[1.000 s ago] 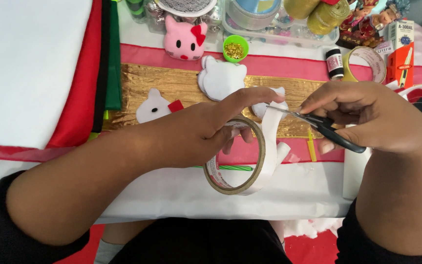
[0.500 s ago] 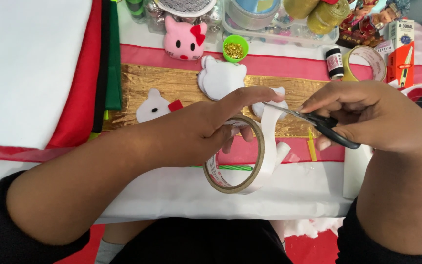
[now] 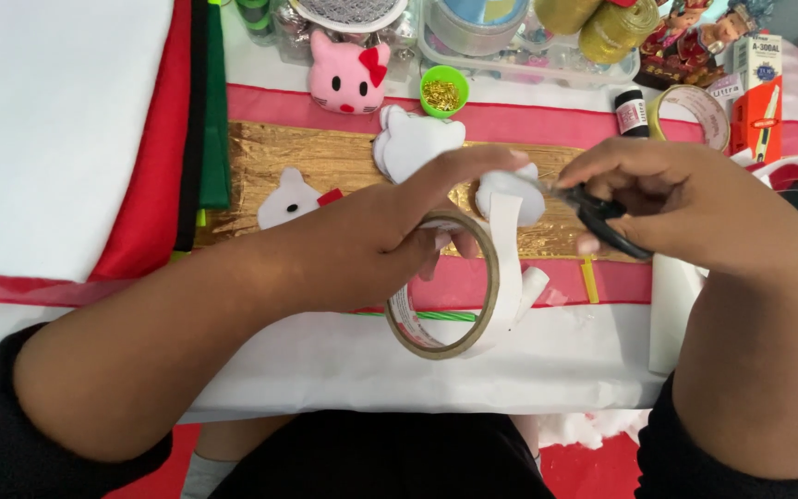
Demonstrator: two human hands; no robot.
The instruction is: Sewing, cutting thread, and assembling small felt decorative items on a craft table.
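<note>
mostly the two forearms fill the view, so much of the tabletop (image 3: pixel 66 139) is covered. the left hand (image 3: pixel 390 240) is closed on a roll of double-sided tape (image 3: pixel 445 286), its fingers curled through and around the ring; the index finger stretches forward over a pulled-out white strip of tape (image 3: pixel 508 268), and the hand hides the upper left part of the roll. the lower arc of the roll hangs clear just above the white sheet at the near edge. the right hand (image 3: pixel 667 208) is clamped on black scissors (image 3: pixel 602 217); only a short dark stretch of the handle and the base of the blades shows, the rest lies under the fingers, so whether the blades are open or closed cannot be told. the blade tip sits at the top of the strip, just beside the left index fingertip.

behind the hands lies a gold sheet (image 3: pixel 297 162) with white cat-shaped cutouts (image 3: pixel 413 139) on it, one partly hidden by the left wrist. a pink plush cat head (image 3: pixel 348 79) and a small green cup of gold beads (image 3: pixel 442 92) stand farther back. another tape roll (image 3: pixel 690 111) lies at the far right, near an orange box (image 3: pixel 757 115). containers along the top edge are cut off by the frame. both sleeves are black and run out of view at the bottom.
</note>
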